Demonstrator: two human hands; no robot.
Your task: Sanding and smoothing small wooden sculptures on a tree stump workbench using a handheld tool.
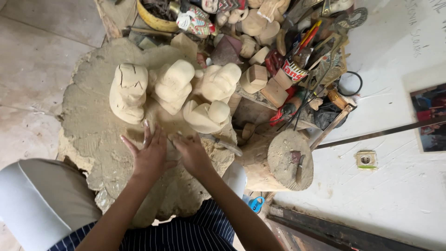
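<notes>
My left hand (148, 151) lies flat with fingers spread on a big, dusty tree-stump block (88, 121). My right hand (191, 151) rests beside it, fingers curled down onto the same surface, touching the left hand. I cannot tell whether it grips anything. Just beyond my fingers stand several pale rough-carved wooden figures: one at the left (127, 92), one in the middle (173, 84), one at the right (218, 81) and a lower one (206, 116) nearest my right hand.
A smaller stump (283, 162) with a chisel-like tool (299, 167) stands to the right. Behind the figures lies a heap of wood offcuts, tools, a can (292, 72) and a yellow bowl (155, 21). A white wall (399, 162) at right, tiled floor (32, 69) at left.
</notes>
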